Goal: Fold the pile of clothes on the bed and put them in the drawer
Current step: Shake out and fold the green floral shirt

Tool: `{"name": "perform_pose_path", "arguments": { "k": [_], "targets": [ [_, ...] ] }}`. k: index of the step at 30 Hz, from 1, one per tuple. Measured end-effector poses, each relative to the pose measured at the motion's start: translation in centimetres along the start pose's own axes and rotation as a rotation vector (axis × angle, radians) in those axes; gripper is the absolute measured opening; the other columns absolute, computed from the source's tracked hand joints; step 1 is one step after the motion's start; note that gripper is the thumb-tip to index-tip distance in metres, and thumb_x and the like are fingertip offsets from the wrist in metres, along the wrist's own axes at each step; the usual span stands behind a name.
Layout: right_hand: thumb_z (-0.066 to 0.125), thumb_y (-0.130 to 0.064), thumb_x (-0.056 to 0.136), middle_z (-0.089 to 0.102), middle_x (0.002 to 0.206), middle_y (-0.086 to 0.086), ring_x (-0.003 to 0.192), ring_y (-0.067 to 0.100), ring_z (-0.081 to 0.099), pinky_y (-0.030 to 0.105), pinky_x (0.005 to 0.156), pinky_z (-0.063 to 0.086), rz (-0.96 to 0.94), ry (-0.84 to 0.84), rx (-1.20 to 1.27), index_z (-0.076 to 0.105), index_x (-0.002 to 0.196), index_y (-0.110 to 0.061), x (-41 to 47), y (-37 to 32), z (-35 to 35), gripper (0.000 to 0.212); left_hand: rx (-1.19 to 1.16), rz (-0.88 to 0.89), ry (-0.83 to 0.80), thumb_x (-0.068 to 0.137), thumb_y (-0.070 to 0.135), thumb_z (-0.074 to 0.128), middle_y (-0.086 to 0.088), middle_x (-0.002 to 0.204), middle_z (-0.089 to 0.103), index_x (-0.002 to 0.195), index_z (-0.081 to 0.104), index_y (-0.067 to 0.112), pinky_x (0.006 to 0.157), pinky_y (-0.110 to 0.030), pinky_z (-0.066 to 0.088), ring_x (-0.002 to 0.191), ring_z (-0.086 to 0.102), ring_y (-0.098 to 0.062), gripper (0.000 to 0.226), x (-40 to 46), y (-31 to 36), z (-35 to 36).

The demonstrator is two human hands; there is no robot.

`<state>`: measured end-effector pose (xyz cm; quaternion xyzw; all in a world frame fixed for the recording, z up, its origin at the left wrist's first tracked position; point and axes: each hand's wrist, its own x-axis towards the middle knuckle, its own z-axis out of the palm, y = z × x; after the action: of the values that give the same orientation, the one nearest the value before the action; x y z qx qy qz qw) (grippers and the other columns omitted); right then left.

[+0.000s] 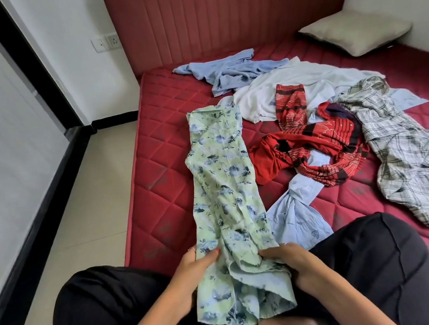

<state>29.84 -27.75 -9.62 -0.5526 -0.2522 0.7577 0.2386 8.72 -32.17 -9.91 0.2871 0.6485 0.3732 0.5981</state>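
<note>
A light green floral shirt (222, 188) lies folded lengthwise in a long strip on the red mattress (165, 168), its near end draped over my lap. My left hand (194, 267) grips the strip's left edge and my right hand (288, 257) grips its right edge. To the right lies the loose pile: a red patterned garment (312, 146), a pale blue shirt (296, 214), a white shirt (285, 90), a plaid shirt (410, 164) and a blue shirt (234, 73) farther back. No drawer is in view.
A beige pillow (354, 32) rests at the far right corner against the red padded headboard (228, 10). Tiled floor (79, 221) runs along the bed's left side, beside a white wardrobe wall (0, 136). My knees in dark trousers (384, 262) frame the near edge.
</note>
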Motion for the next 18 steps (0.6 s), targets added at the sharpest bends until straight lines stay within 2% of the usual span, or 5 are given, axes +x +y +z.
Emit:
{"name": "perform_pose_path", "arguments": {
  "k": [4,8,13,16,18],
  "targets": [
    [0.054,0.004,0.091,0.069,0.109,0.021,0.098,0.037,0.067,0.045,0.081,0.057,0.01,-0.165,0.119,0.058,0.118,-0.007,-0.8,0.4,0.2,0.029,0.047,-0.078,0.005,0.063,0.013,0.087,-0.006,0.105,0.07,0.13,0.048,0.011,0.08,-0.04,0.057,0.094,0.069,-0.023,0.077,-0.9,-0.6,0.1],
    [0.044,0.01,0.093,0.07,0.108,0.018,0.097,0.036,0.068,0.044,0.079,0.058,-0.067,-0.169,-0.005,0.052,0.124,-0.013,-2.2,1.2,0.7,0.039,0.212,0.091,-0.047,0.078,0.006,0.076,0.012,0.139,0.042,0.149,0.007,0.036,0.071,-0.006,0.045,0.114,0.048,0.001,0.103,-2.3,0.3,0.3],
    [0.053,0.01,0.09,0.07,0.109,0.003,0.091,0.009,0.07,0.017,0.069,0.053,-0.244,-0.144,-0.222,0.05,0.129,-0.016,-6.6,1.3,-1.1,0.047,0.358,0.198,-0.25,0.089,-0.002,0.06,0.018,0.135,0.051,0.128,0.054,0.039,0.078,0.005,0.033,0.106,0.046,0.026,0.058,-6.1,1.4,0.3],
    [0.061,0.009,0.085,0.049,0.12,-0.023,0.084,-0.027,0.054,0.0,0.069,0.041,-0.408,-0.048,-0.484,0.031,0.129,-0.038,-8.1,1.2,-2.7,0.072,0.327,0.134,-0.389,0.088,-0.003,0.06,0.022,0.119,0.064,0.11,0.071,0.036,0.086,-0.001,0.036,0.113,0.053,0.014,0.045,-7.1,0.8,-0.1],
    [0.062,0.006,0.085,0.057,0.118,-0.022,0.087,-0.021,0.057,0.0,0.073,0.039,-0.411,-0.096,-0.572,0.046,0.123,-0.041,-8.1,0.9,-3.5,0.062,0.232,0.018,-0.415,0.089,-0.007,0.058,0.01,0.111,0.071,0.103,0.075,0.021,0.079,-0.005,0.043,0.101,0.063,0.006,0.036,-6.6,1.1,-0.4]
  ]
}}
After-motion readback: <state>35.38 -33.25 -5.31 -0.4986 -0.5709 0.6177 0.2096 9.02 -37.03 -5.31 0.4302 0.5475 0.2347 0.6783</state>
